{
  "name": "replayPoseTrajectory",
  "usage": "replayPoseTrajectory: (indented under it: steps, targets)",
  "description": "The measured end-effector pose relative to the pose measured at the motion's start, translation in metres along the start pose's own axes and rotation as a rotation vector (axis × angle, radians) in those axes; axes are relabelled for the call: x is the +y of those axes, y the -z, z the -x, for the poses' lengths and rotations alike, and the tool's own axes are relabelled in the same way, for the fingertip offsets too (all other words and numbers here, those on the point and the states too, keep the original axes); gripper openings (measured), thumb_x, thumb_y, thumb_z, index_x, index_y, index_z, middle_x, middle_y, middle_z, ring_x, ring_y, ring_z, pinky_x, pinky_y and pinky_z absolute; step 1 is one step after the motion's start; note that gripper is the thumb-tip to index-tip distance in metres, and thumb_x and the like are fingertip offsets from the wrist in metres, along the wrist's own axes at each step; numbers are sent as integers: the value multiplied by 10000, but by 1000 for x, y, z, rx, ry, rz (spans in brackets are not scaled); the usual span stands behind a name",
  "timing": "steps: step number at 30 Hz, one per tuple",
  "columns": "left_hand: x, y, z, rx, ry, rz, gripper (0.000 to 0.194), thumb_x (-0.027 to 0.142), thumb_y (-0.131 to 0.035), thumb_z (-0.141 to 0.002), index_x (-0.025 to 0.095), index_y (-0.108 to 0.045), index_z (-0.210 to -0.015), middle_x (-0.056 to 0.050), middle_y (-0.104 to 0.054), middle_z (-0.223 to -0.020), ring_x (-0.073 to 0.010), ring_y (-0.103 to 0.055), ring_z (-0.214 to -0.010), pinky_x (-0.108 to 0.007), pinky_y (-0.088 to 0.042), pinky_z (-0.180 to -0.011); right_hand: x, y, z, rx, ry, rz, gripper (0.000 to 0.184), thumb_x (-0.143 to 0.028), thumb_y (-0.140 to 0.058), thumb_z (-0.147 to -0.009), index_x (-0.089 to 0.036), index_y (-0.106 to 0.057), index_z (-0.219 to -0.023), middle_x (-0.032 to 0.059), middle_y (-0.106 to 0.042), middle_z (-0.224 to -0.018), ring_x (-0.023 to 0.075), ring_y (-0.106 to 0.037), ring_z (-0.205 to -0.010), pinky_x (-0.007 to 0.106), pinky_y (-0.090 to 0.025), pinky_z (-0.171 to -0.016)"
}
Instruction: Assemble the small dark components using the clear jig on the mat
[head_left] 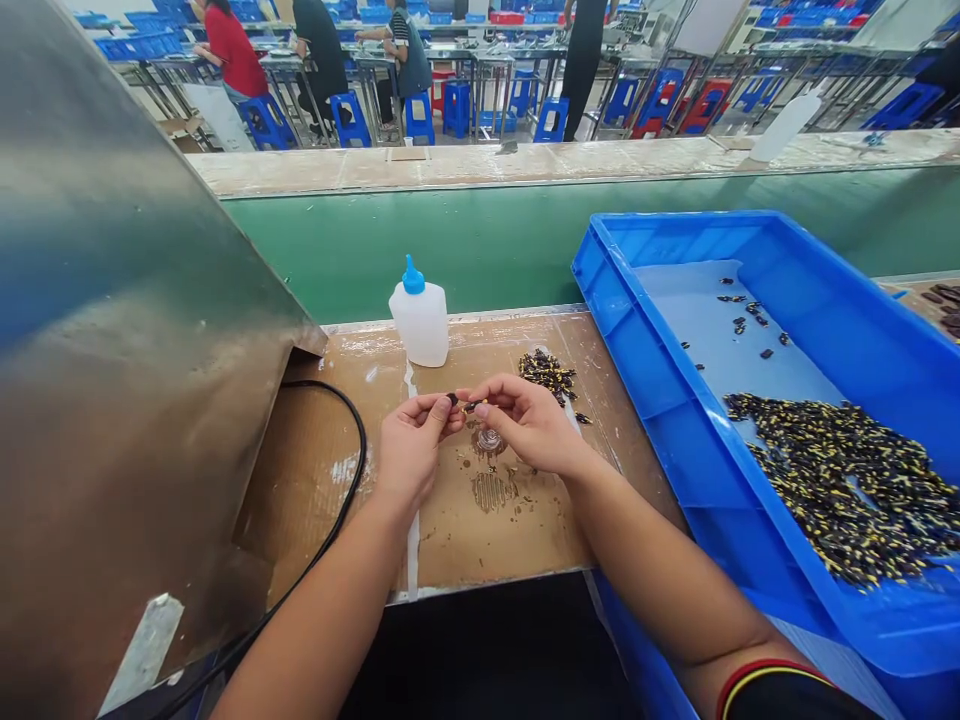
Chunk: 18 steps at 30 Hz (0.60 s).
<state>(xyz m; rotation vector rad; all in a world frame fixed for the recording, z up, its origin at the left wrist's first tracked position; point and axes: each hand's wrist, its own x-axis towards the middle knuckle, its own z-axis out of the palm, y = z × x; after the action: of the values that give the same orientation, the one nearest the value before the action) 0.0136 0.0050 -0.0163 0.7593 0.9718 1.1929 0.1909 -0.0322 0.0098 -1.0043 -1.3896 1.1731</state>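
Observation:
Above the cardboard-covered bench [457, 540], my left hand [418, 435] pinches a small black piece [452, 398] between thumb and fingers. Close beside it, my right hand [531, 420] is closed on a small dark part with yellow on it [472, 406]. The two pieces nearly meet; whether they touch I cannot tell. Just below the fingers sits a small clear round dish [489, 440]. A pile of black-and-yellow parts [546, 374] lies behind my right hand. A white squeeze bottle with a blue nozzle [421, 318] stands upright behind my hands.
A large blue bin [637, 330] at the right holds a heap of black-and-yellow parts [855, 480]. To the left rises a metal housing [135, 330], with a black cable [364, 450] looping beside it. A green belt [495, 240] runs behind; several people sit or stand beyond.

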Motion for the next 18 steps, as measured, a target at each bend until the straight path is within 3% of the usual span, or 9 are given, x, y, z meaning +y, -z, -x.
replayPoseTrajectory:
  steps: [5,9,13,18]
  targets:
    - [2,-1,6,-32,-125,-74,539,537,-981,-708,119,-703,-904,-118,-786,-911,-183,-768,-768,-272,-672,-742,-5,3,-2,20,-11,100,238,-423,-714,-991,-218,-745,-1108,60,-794,-1138,191,-746,-944,340,-616,-822]
    - [6,2,7,-33,-171,-136,488,511,-947,-770,122,-693,-917,-139,-800,-970,-207,-795,-822,-296,-687,-811,-12,25,-2,66,32,332,196,-367,-719,-969,-212,-800,-1055,33,-803,-1001,165,-711,-812,309,-570,-743]
    - [10,5,1,-51,-186,-173,435,467,-956,-768,124,-740,-926,-122,-804,-951,-189,-793,-811,-261,-680,-793,-16,47,-1,-61,110,602,155,-264,-679,-968,-230,-826,-1005,19,-805,-927,172,-709,-793,312,-524,-731]
    - [9,10,1,-99,-286,-319,374,487,-904,-824,154,-790,-950,-83,-799,-893,-172,-773,-767,-256,-660,-766,-17,48,3,-186,219,768,143,-175,-664,-976,-218,-798,-999,10,-786,-902,159,-692,-812,302,-502,-784]
